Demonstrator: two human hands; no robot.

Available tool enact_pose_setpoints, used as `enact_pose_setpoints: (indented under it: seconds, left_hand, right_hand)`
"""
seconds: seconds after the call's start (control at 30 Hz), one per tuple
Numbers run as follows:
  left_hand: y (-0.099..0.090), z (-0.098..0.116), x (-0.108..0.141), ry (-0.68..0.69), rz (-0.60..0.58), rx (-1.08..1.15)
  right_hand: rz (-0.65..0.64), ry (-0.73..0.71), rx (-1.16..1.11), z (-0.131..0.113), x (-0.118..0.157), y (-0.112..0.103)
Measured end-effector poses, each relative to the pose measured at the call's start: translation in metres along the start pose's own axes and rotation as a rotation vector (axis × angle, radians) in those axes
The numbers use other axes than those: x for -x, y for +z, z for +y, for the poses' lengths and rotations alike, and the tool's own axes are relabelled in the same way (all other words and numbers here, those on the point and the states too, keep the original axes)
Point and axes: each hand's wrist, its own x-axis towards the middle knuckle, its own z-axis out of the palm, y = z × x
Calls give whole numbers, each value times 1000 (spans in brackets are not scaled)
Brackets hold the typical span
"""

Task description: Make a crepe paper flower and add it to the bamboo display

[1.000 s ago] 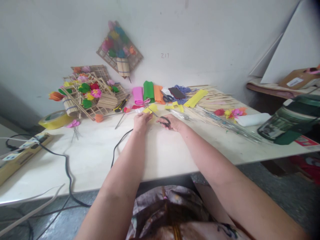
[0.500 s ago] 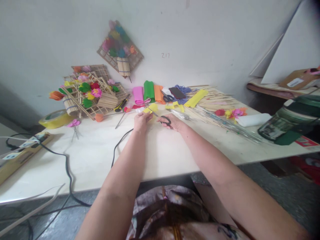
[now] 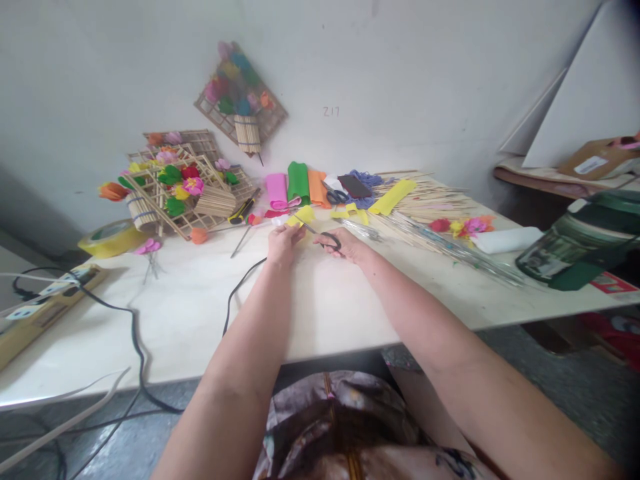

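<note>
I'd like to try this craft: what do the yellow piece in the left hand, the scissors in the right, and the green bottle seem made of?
Yellow piece: probably crepe paper, thin and matte, though fabric is possible.
Scissors: likely steel, judging by grey blades, with black, probably plastic handles.
Green bottle: glossy and see-through, so plastic or glass.

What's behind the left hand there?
Just beyond the left hand is yellow paper, with the scissors in the right hand reaching it; farther back lie a pink bundle and a green bundle. The left hand covers the paper's near part, so that can't be seen.
</note>
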Motion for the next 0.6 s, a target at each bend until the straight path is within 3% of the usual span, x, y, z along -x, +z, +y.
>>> enact_pose_setpoints:
  seconds: [0.6]
  left_hand:
    - [-2, -2, -3, -8, 11, -3]
  right_hand:
    - [15, 15, 94, -3, 2, 2]
